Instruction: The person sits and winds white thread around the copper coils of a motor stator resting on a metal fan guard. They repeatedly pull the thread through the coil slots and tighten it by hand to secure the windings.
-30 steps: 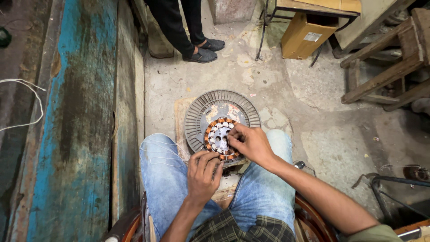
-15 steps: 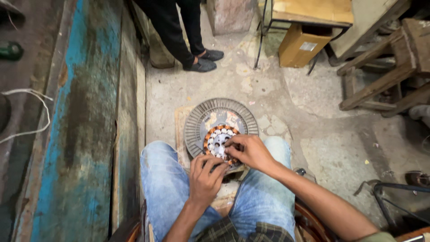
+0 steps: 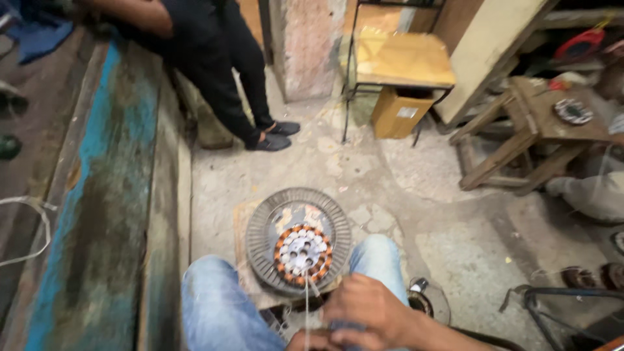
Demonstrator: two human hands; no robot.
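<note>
step: prob mid-winding, pulling wire off the stator | stator sits on ribbed round plate btwn my knees | R hand fingers curled round thin wire, taut up to coils | L hand mostly cut off, grip can't tell | nxt: keep tension, guide into slot imo
</note>
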